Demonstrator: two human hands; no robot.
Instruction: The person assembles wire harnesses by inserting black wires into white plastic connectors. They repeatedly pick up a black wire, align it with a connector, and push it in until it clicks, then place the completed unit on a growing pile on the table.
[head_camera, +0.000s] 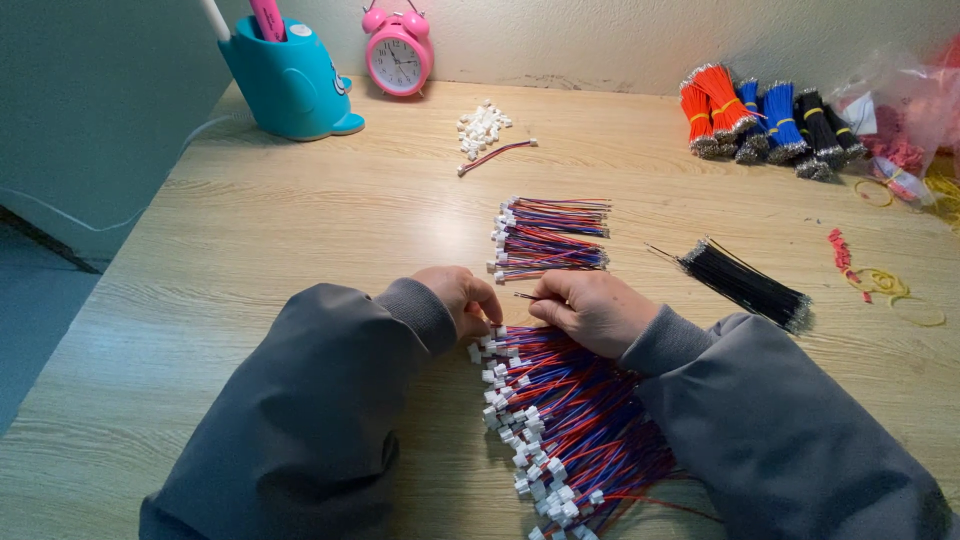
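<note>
The left hand is curled at the white-plug end of a heap of red-blue leads; what it pinches is hidden. The right hand seems to pinch one thin wire, lying left-right. The heap sits on the table below both hands, leads running left-right, plugs leftward

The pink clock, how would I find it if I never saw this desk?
Look along the far edge of the wooden desk, by the wall. Beside the blue whale-shaped pen holder stands the clock. It is the only round pink thing, with two little bells on top and a white face.
</note>
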